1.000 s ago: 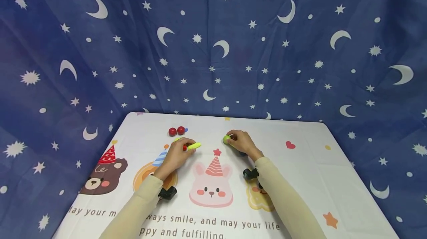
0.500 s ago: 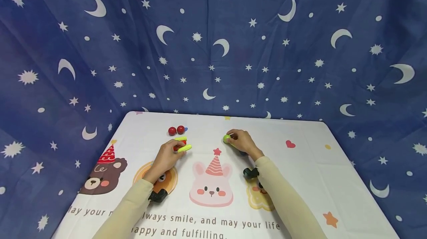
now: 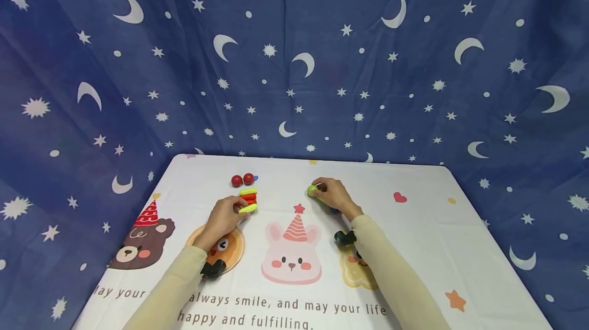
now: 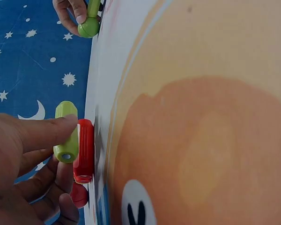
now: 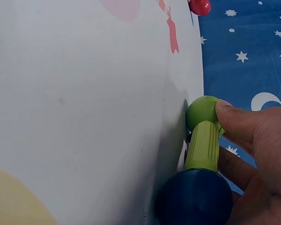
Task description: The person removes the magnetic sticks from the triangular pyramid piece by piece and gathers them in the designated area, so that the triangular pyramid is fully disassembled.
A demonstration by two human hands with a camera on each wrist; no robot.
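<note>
My left hand [image 3: 225,217] pinches a yellow-green ribbed rod [image 4: 65,131] between thumb and fingers, at the near side of a row of rods. Right beside it lie red rods [image 3: 248,197], with another yellow-green rod [image 3: 248,192] behind them. My right hand [image 3: 335,196] grips a green ball [image 5: 202,112] by its side, close over the white tablecloth. A yellow-green rod [image 5: 203,146] joins that ball to a dark blue ball [image 5: 195,199], which the hand mostly hides in the head view.
Two red balls [image 3: 236,180] sit behind the rods, with a small blue piece [image 3: 255,178] showing beside them. A printed white tablecloth [image 3: 395,238] covers the table. A blue curtain [image 3: 294,105] with moons and stars hangs beyond its far edge.
My left hand has moved left and nearer, carrying the yellow-green rod to the near side of the red rods. The red rods now show in a row. My right hand stays in place.
</note>
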